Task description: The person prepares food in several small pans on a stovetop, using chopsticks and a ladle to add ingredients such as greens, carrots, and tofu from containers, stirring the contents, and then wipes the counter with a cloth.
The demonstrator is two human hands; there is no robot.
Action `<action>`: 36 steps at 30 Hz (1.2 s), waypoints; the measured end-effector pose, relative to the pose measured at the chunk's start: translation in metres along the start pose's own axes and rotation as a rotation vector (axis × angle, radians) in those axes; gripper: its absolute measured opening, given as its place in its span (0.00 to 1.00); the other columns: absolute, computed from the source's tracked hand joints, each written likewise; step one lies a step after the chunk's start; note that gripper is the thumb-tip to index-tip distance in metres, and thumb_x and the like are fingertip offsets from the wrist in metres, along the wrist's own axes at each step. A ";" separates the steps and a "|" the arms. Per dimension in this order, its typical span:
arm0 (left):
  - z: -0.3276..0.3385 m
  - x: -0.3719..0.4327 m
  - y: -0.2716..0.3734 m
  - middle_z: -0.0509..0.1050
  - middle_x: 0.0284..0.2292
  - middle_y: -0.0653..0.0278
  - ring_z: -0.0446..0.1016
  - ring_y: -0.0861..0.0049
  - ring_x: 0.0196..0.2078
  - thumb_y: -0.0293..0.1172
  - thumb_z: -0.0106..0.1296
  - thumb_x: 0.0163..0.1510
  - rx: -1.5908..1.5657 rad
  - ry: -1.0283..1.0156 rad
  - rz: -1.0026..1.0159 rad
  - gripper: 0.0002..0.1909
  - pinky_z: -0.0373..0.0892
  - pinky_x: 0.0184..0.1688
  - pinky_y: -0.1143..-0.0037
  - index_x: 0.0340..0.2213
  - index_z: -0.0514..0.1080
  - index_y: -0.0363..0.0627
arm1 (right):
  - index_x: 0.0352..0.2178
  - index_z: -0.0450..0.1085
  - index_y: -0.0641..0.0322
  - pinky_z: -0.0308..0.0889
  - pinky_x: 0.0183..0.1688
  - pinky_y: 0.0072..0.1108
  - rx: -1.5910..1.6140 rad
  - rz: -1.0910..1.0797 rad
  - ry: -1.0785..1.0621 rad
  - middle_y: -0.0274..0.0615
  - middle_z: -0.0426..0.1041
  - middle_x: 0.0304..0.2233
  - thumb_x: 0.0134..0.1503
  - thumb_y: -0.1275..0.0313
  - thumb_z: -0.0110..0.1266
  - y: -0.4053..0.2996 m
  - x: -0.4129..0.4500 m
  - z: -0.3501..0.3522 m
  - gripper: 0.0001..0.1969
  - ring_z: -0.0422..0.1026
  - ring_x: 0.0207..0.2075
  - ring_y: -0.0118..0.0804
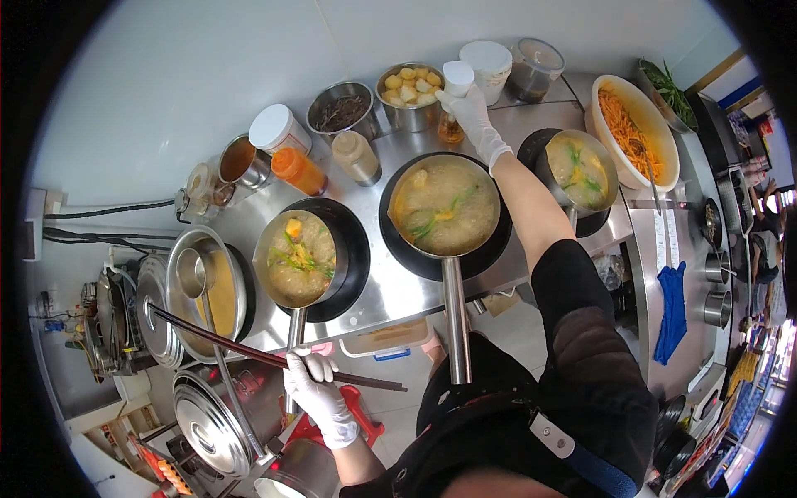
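My gloved left hand is closed around a pair of long dark chopsticks. The handle of the left saucepan passes at that hand; whether my fingers grip it too I cannot tell. Reaching to the back of the counter, my gloved right hand is around a white-topped container; amber contents show below the fingers. Broth with green stalks fills the left saucepan, the middle saucepan and the right saucepan, each on a round black hob.
Along the wall stand an orange squeeze bottle, a beige squeeze bottle, a metal pot of pale chunks and several tubs. A ladle rests in a steel basin at left. Shredded carrot-like strips fill a white tub.
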State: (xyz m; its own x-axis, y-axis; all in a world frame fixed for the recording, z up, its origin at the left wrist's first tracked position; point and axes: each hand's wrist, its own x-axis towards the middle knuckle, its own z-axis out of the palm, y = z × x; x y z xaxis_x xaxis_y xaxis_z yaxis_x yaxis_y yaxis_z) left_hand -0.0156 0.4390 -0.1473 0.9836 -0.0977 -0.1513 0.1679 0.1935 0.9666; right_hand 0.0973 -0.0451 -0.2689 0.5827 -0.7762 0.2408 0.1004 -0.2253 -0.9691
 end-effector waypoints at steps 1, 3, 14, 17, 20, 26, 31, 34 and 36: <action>0.001 0.000 0.001 0.52 0.12 0.74 0.51 0.86 0.14 0.39 0.36 0.61 0.003 0.007 0.001 0.15 0.55 0.19 0.81 0.28 0.64 0.40 | 0.40 0.64 0.68 0.67 0.31 0.18 0.003 -0.004 -0.012 0.39 0.71 0.34 0.43 0.71 0.63 -0.003 -0.002 0.002 0.23 0.69 0.32 0.27; 0.006 0.000 0.004 0.53 0.12 0.74 0.51 0.85 0.14 0.39 0.36 0.61 0.009 0.038 0.006 0.15 0.56 0.20 0.81 0.28 0.64 0.41 | 0.40 0.64 0.68 0.67 0.33 0.18 -0.062 0.006 -0.062 0.40 0.71 0.35 0.43 0.71 0.63 -0.010 -0.004 0.000 0.23 0.69 0.33 0.27; 0.061 -0.011 0.044 0.66 0.25 0.65 0.67 0.74 0.30 0.41 0.37 0.60 -0.670 -0.322 -0.008 0.15 0.64 0.39 0.69 0.36 0.64 0.39 | 0.49 0.59 0.69 0.63 0.45 0.19 -0.095 0.026 -0.355 0.43 0.70 0.40 0.46 0.78 0.54 -0.180 -0.158 -0.076 0.26 0.68 0.40 0.29; 0.102 -0.051 0.047 0.70 0.39 0.57 0.69 0.66 0.43 0.38 0.36 0.61 -0.640 -0.349 -0.186 0.15 0.62 0.50 0.67 0.37 0.64 0.36 | 0.49 0.60 0.66 0.65 0.43 0.21 -0.074 -0.157 -0.600 0.41 0.71 0.36 0.46 0.81 0.50 -0.232 -0.278 -0.085 0.25 0.70 0.34 0.31; 0.091 -0.092 0.009 0.66 0.47 0.55 0.67 0.69 0.46 0.32 0.37 0.60 0.182 -0.781 0.232 0.15 0.62 0.51 0.73 0.44 0.62 0.35 | 0.41 0.66 0.68 0.66 0.42 0.26 0.419 -0.157 -0.200 0.48 0.70 0.39 0.53 0.67 0.50 -0.236 -0.388 -0.079 0.17 0.70 0.36 0.40; 0.012 -0.156 -0.070 0.73 0.39 0.60 0.71 0.75 0.41 0.32 0.47 0.54 0.203 -1.306 0.015 0.15 0.64 0.47 0.77 0.43 0.69 0.38 | 0.28 0.69 0.65 0.66 0.43 0.28 0.255 -0.187 0.332 0.50 0.70 0.35 0.57 0.61 0.45 -0.257 -0.480 -0.158 0.16 0.68 0.39 0.41; -0.114 -0.049 -0.241 0.74 0.22 0.59 0.71 0.79 0.24 0.34 0.51 0.52 0.934 -0.707 -0.097 0.11 0.68 0.29 0.76 0.30 0.73 0.37 | 0.37 0.67 0.75 0.67 0.47 0.30 0.513 -0.449 0.395 0.55 0.66 0.46 0.56 0.71 0.47 -0.269 -0.553 -0.312 0.14 0.69 0.44 0.43; -0.128 0.035 -0.357 0.73 0.37 0.49 0.71 0.57 0.41 0.40 0.54 0.47 1.456 -0.700 0.186 0.26 0.67 0.43 0.68 0.46 0.65 0.40 | 0.42 0.62 0.78 0.63 0.51 0.31 0.720 -0.435 0.501 0.55 0.65 0.46 0.56 0.75 0.45 -0.255 -0.576 -0.324 0.15 0.66 0.45 0.45; -0.122 0.066 -0.416 0.68 0.43 0.46 0.67 0.56 0.47 0.41 0.57 0.43 1.552 -0.829 0.215 0.31 0.64 0.48 0.67 0.47 0.62 0.38 | 0.43 0.61 0.79 0.63 0.48 0.31 0.713 -0.468 0.364 0.55 0.62 0.48 0.56 0.77 0.44 -0.227 -0.604 -0.352 0.15 0.64 0.45 0.45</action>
State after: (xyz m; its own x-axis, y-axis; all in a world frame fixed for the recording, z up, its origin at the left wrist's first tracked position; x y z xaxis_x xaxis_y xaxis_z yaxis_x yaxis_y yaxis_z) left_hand -0.0127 0.4708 -0.5849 0.6076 -0.7140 -0.3480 -0.6411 -0.6995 0.3158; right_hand -0.5609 0.2679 -0.1755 0.0809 -0.8617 0.5009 0.8040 -0.2406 -0.5437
